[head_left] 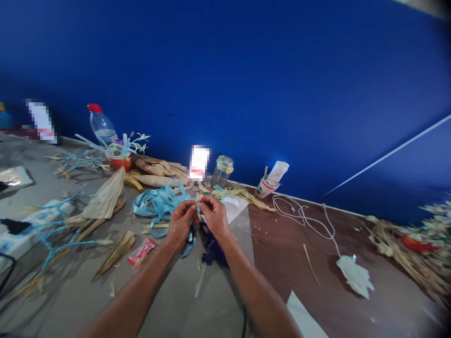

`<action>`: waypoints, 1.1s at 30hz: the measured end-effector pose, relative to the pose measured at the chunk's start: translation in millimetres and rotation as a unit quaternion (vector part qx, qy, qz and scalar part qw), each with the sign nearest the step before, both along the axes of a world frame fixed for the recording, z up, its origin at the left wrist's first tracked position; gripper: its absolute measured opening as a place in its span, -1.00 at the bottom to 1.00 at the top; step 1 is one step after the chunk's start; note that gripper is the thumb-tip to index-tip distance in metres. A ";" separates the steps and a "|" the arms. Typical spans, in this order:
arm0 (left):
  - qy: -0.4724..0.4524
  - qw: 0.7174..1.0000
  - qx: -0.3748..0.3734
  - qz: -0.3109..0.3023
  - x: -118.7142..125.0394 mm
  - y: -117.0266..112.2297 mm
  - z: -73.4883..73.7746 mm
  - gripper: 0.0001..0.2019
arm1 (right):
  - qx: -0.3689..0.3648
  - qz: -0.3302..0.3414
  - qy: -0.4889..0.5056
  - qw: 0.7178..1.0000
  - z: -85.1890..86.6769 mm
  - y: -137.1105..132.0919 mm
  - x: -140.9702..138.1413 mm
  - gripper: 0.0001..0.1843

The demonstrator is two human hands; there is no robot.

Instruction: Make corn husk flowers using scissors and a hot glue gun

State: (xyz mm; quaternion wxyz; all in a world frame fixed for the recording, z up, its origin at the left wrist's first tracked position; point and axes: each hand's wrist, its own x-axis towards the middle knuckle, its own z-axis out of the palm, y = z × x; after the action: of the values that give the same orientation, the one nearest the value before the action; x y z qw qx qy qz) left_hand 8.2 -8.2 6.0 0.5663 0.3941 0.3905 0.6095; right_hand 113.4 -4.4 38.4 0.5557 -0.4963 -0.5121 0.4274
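My left hand [181, 221] and my right hand [214, 217] meet at the middle, fingertips pinched together on a small pale piece of corn husk [198, 199]. Most of the piece is hidden by the fingers. A tangle of light blue ribbon [155, 203] lies just left of my hands. Beneath them, partly covered, are black scissor handles [191, 234] and a dark blue glue gun [213, 251] with a clear glue stick [200, 281] at its end. A red candy wrapper [141, 250] and a dried husk [114, 253] rest near my left forearm.
Blue-wrapped branches [58, 246] and a white power strip [33, 230] occupy the left. Toward the wall stand a red-capped bottle [102, 124], a red cup [120, 162], a clear jar [221, 171] and a white cup [266, 187]. A white cable [303, 213] and dried flowers [423, 239] lie right.
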 end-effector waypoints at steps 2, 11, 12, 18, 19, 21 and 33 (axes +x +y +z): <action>0.012 1.000 0.005 0.008 0.9 -1.3 1.9 -0.79 | -0.003 -0.007 0.009 1.000 -2.3 -0.9 -1.8 -0.85; 0.068 0.996 0.038 0.039 2.1 -3.7 6.2 -0.81 | -0.007 -0.049 0.013 0.999 -6.9 -8.3 -13.0 -0.81; 0.082 0.994 0.047 0.050 2.0 -4.4 6.2 -0.82 | -0.007 -0.052 0.012 0.999 -7.1 -9.3 -14.1 -0.81; 0.202 0.964 0.127 0.120 -2.2 -10.7 3.2 -0.94 | 0.009 -0.064 -0.001 0.998 -7.4 -12.7 -17.9 -0.84; 0.198 0.962 0.136 0.127 -3.1 -11.1 2.2 -0.94 | 0.009 -0.065 0.001 0.998 -6.9 -13.0 -18.1 -0.85; 0.176 0.966 0.140 0.130 -4.6 -11.1 0.6 -0.94 | 0.010 -0.067 0.005 0.998 -5.7 -13.7 -17.8 -0.84; 0.068 0.994 0.079 0.031 1.5 -6.9 10.7 -0.86 | -0.011 -0.019 0.120 0.993 -5.7 -12.5 -8.8 -0.82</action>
State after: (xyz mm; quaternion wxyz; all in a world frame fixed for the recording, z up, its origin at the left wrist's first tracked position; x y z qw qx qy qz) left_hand 9.7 -15.1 16.7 0.4868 0.4659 0.3903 0.6274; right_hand 104.5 -16.9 32.6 0.6152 -0.4571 -0.4278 0.4791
